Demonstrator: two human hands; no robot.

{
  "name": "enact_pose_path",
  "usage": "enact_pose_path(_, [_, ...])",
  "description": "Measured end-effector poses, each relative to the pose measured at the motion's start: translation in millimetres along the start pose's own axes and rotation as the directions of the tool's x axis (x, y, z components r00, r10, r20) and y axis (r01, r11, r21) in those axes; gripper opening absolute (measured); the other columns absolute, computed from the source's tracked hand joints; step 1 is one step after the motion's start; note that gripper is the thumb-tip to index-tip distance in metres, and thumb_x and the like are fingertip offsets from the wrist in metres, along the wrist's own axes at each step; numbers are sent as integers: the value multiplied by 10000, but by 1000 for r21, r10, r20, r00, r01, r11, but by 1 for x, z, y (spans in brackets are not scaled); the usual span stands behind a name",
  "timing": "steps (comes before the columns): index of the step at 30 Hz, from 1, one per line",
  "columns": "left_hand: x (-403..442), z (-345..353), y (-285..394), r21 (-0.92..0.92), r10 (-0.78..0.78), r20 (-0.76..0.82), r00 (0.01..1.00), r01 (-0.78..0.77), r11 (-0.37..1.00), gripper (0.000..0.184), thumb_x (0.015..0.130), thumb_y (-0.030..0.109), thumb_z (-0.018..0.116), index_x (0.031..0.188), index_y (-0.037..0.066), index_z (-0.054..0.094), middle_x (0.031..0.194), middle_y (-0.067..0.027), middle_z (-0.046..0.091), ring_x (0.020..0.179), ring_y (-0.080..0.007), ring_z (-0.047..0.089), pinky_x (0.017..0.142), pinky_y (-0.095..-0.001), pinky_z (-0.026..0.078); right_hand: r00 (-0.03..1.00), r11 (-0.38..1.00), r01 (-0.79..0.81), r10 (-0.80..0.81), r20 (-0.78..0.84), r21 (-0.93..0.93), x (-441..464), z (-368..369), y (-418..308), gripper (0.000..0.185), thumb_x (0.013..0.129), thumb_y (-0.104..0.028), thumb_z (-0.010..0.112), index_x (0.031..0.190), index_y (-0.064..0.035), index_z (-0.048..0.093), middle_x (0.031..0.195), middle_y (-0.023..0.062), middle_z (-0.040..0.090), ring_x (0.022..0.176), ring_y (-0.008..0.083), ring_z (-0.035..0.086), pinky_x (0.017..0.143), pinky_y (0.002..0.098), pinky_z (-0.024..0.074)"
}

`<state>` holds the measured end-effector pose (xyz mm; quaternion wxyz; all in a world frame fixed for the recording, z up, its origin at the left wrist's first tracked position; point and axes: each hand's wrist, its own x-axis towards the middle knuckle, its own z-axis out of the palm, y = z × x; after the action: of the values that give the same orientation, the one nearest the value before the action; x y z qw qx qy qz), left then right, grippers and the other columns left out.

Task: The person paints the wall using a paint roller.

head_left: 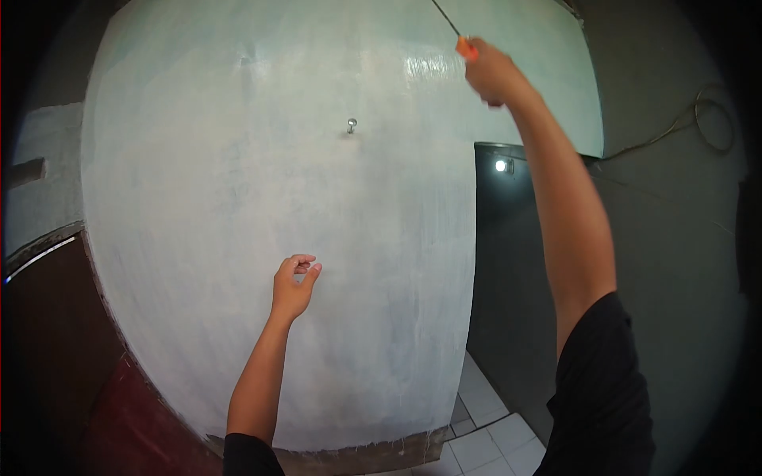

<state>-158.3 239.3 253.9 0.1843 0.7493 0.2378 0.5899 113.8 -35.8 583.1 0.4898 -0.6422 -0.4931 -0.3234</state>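
My right hand (492,73) is raised high and closed round the orange handle of a paint roller (465,48). A thin metal rod runs from the handle up and left, out of the top of the view, so the roller's head is hidden. Just left of this hand, a wet, shiny patch (432,69) shows on the white-painted wall (238,182). Lower down, my left hand (294,287) hangs in front of the same wall, fingers loosely curved and thumb apart, with nothing in it.
A small shiny metal fitting (352,125) sticks out of the wall. To the right is a dark opening with a bright light (501,166) inside and white floor tiles (486,452) below. A coiled cable (698,101) hangs on the grey wall. At left stands a brown door (51,317).
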Motion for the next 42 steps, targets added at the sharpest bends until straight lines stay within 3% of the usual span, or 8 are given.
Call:
enact_pose_path(3, [-1,2,-1,-28,3,11,1000,-3,1000,300,940,271,739,1129,42,691,1094,-99,675,976,-204,641,899,-362,524,998,992,55,-59,-34,-117,-92,60,59,645,960,-104,528,1575,-148,337,1114,321,675,991,489,674,839,557,554])
enact_pose_path(8, [21,35,12,-83,74,32,997,-71,994,302,942,276,741,1117,34,696,1075,-105,691,950,-201,652,884,-349,529,993,994,-97,93,76,49,-286,99,70,613,1004,-65,524,1587,-98,338,861,294,687,758,477,679,735,561,554])
enact_pose_path(14, [74,104,135,-210,202,273,941,-147,967,410,1042,421,591,1169,48,704,1088,-68,716,988,-173,636,906,-317,499,996,997,-83,83,29,-6,-217,68,49,593,1007,-112,532,1572,-82,354,902,306,696,806,496,685,756,557,557])
enact_pose_path(20, [195,119,277,-390,44,408,912,130,911,724,966,739,473,1324,134,642,1282,-124,593,1137,-264,565,963,-497,463,997,998,48,-50,-59,-48,-93,30,15,557,982,-95,525,1523,-45,402,974,315,700,931,490,691,812,545,555])
enact_pose_path(26, [193,131,301,-362,48,386,921,104,926,644,947,677,583,1246,116,684,1228,-103,618,1104,-229,571,953,-464,471,994,993,107,-108,-16,-47,-145,33,43,567,992,-98,520,1538,-48,375,956,304,697,903,482,689,802,560,548])
enact_pose_path(29, [182,161,262,-312,172,436,883,-31,949,527,934,586,670,1152,109,721,1141,-75,662,1048,-196,590,924,-441,486,991,999,-52,52,120,-8,-216,33,53,582,1008,-108,531,1557,-43,350,832,287,681,790,488,678,740,570,538])
enact_pose_path(35, [125,183,234,-273,111,550,828,53,960,428,919,500,731,1061,96,736,1066,-44,678,973,-161,596,861,-380,493,968,986,-147,127,218,79,-284,26,66,591,1008,-89,527,1566,-46,338,749,283,657,709,489,663,678,577,522])
enact_pose_path(42, [212,198,288,-313,192,230,954,-114,943,384,983,429,636,1086,77,751,1056,-58,688,883,-165,588,665,-309,464,997,999,18,-15,71,-45,-183,19,61,560,990,-62,505,1536,-37,382,846,277,689,773,467,686,744,548,551])
